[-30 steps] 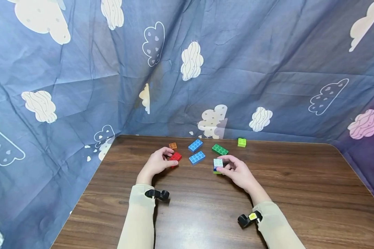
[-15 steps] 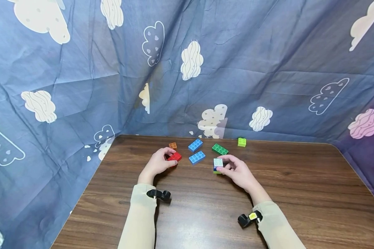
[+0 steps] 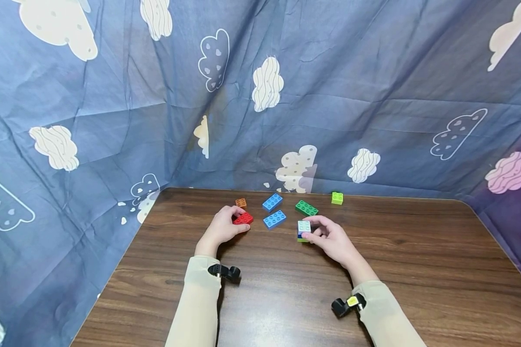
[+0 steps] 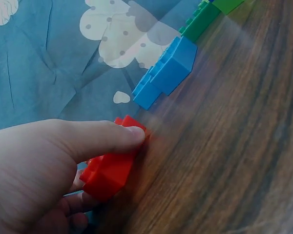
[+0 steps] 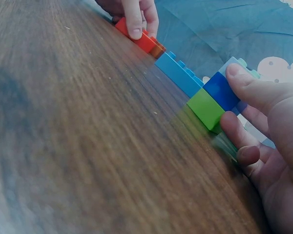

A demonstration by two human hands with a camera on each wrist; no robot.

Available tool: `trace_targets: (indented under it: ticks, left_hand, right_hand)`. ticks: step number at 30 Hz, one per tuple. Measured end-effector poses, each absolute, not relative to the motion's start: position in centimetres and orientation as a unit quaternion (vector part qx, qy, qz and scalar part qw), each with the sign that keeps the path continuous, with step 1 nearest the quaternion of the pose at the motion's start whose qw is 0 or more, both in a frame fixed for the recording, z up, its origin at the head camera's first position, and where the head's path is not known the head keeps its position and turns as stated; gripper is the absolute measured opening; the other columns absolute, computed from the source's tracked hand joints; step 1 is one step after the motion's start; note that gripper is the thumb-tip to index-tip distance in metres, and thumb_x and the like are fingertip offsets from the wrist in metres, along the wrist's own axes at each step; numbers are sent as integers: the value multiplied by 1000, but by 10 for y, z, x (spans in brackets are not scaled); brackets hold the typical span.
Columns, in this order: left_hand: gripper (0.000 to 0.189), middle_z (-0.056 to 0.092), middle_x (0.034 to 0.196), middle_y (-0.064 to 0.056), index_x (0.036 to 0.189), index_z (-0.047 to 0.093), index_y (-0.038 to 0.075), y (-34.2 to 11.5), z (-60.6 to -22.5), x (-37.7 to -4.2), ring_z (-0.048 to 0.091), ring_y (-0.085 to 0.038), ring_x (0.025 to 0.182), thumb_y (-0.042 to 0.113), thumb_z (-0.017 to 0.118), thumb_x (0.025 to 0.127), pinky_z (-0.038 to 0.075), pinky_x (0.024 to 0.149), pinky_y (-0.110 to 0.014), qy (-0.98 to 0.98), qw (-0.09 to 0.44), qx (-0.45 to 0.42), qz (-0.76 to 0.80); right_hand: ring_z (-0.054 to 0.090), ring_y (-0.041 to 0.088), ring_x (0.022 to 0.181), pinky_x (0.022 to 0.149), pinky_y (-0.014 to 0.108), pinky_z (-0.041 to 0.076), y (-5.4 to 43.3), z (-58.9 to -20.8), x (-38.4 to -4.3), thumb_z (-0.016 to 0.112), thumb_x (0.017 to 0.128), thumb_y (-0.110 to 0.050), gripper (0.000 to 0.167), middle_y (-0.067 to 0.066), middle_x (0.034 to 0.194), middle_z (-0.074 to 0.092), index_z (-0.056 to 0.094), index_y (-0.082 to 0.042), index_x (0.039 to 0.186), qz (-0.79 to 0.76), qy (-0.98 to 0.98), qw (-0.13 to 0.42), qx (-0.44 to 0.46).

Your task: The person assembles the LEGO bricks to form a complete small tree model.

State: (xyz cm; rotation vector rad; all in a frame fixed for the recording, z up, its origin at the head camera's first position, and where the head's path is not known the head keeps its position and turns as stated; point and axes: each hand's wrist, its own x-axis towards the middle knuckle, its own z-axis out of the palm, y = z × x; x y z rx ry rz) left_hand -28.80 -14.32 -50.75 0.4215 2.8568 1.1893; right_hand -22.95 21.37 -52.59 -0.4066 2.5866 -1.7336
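Observation:
My left hand (image 3: 219, 229) pinches a red toy building brick (image 3: 244, 218) between thumb and fingers, low over the brown table. In the left wrist view the thumb lies along the near side of that red brick (image 4: 110, 173). My right hand (image 3: 332, 242) grips a small stack of bricks. Its pale top brick (image 3: 304, 225) shows studs upward; beneath are a dark blue brick (image 5: 221, 91) and a lime green brick (image 5: 205, 108) at the bottom. Thumb and fingers hold the stack from the right, and the lime brick is down at the table surface.
Between the hands lie two light blue bricks, one nearer (image 3: 274, 220) and one farther (image 3: 272, 202), and a dark green brick (image 3: 306, 208). An orange brick (image 3: 240, 203) sits behind the red one. Another lime brick (image 3: 337, 198) stands near the table's back edge, before a blue cloud-patterned curtain (image 3: 260, 120).
The red brick has turned clockwise, its long side now lying more across the table. My left hand and forearm have shifted slightly right. My right hand and its stack have stayed put.

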Motion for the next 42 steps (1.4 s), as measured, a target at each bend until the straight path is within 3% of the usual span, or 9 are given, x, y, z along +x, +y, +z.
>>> trace_targets:
  ticks: [17,30,42]
  left_hand:
    - [37,68,120,-11,127,73,9,-142,-500,-289,64,-30,106,16,79,91,57,95,-48,902,-35,149,403]
    - [36,68,114,-5,125,74,13,-128,-484,-284,63,-27,105,33,83,97,58,90,-46,889,-73,163,422]
    - [36,69,121,-7,129,73,11,-109,-470,-279,64,-26,106,26,83,98,59,90,-42,874,-83,202,434]
  right_hand:
    - [63,21,83,71,25,52,213,-526,-230,84,99,-23,43,13,120,70,70,-12,138,-544,829,-2,-129]
    - [64,18,82,71,26,53,214,-527,-230,83,100,-23,42,12,124,69,69,-13,139,-537,834,-7,-129]
    - [64,18,80,68,26,53,211,-525,-230,84,100,-22,41,14,124,71,70,-11,137,-532,835,-9,-141]
